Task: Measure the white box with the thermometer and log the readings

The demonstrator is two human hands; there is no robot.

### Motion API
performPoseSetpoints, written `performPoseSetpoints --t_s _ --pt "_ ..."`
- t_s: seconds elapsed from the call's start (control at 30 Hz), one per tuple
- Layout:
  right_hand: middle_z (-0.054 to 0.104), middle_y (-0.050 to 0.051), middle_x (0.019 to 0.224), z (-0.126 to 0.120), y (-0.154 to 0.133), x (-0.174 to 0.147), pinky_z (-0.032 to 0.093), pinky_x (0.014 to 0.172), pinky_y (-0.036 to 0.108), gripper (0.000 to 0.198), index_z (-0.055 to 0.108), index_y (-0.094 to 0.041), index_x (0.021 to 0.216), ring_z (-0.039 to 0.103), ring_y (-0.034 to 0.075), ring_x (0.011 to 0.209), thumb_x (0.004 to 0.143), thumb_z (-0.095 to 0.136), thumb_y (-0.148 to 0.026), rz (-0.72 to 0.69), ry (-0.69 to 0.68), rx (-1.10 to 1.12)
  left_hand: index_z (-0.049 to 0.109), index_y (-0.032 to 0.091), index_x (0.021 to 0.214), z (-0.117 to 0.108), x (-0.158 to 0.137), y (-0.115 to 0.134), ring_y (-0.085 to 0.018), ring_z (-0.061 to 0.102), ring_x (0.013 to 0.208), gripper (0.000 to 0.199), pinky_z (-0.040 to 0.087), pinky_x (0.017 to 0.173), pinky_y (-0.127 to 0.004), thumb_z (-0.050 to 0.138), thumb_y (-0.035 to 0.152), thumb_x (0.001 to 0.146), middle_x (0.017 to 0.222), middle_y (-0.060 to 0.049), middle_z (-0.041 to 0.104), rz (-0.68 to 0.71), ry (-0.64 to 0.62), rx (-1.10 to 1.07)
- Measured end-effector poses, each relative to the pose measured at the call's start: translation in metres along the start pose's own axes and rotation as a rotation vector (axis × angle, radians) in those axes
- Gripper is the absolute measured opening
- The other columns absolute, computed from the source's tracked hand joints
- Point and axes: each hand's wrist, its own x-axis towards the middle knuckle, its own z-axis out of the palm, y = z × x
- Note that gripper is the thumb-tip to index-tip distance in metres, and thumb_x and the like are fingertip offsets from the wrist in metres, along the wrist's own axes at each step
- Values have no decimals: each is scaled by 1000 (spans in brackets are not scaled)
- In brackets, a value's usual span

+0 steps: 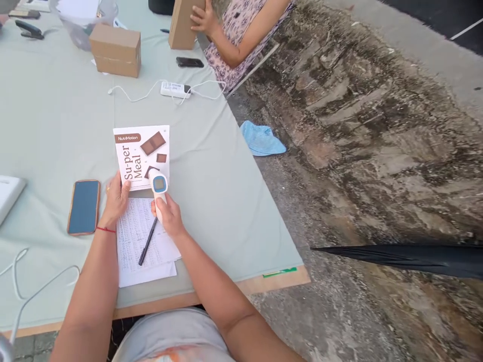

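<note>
White box [141,157], cloth [219,211] rightward, table edge [270,201] beyond

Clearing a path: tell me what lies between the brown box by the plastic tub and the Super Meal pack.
A white cable crosses the tablecloth between pack and box, in the head view.

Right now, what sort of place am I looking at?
Probably an outdoor work spot, perhaps beside a road or parking area: a cloth-covered table stands by rough, stained ground, and a dark paved strip with a white line shows beyond.
</note>
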Motion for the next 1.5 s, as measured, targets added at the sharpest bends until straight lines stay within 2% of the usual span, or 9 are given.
performPoseSetpoints --t_s 0.2,0.5,0.67,0.8,0.87,1.13,1.37,1.5 --pt "55 -5 66 6 -9 1 40 60 29 56 54 -25 85 49 12 59 91 67 -80 9 -1 76 65 20 136 -1 4 -2 -35 72 112 76 52 99 -51 31 83 110 127 -16 78 19 2 -1" --pt "54 -5 65 6 -16 2 40 59 29 58 53 -25 80 48 11 58 87 71 -80 34 26 67 64 20 134 0 6 -5 -34 71 111 74 52 101 -50 32 82 111 126 -15 78 38 -6 -18" --pt "55 -5 69 4 -23 6 40 56 28 61 52 -25 83 47 9 56 78 82 -78 120 -33 172 63 20 136 2 4 -5 -35 71 113 72 52 98 -50 33 80 111 131 -16 77 18 3 -36" --pt "55 -6 68 3 -20 6 41 55 28 62 54 -25 88 46 10 55 74 86 -76 95 -37 230 64 19 135 2 2 -4 -35 71 107 71 51 97 -51 33 79 112 125 -16 78 17 9 -20" --pt "55 -6 67 3 -16 5 41 55 28 62 55 -25 89 45 10 55 74 85 -77 79 -33 235 64 19 135 3 1 -3 -34 70 104 72 50 97 -51 32 80 112 122 -15 78 17 10 -1" --pt "55 -5 67 4 -4 2 40 56 29 60 52 -25 86 46 10 55 79 80 -77 64 -11 183 59 18 152 3 0 -2 -33 70 109 77 50 96 -47 32 79 112 136 -17 76 12 -3 -16" --pt "52 -6 66 10 -9 0 40 56 29 56 52 -26 88 45 11 55 83 77 -75 70 21 168 60 22 151 5 -2 -4 -34 70 114 78 50 104 -49 31 83 110 135 -16 76 -29 -10 -13" --pt "51 -6 67 9 -12 -1 40 55 29 54 54 -26 95 44 11 56 82 78 -72 94 29 172 59 22 151 6 -2 -4 -34 70 113 77 51 103 -50 32 82 111 135 -15 76 -19 -12 -20"
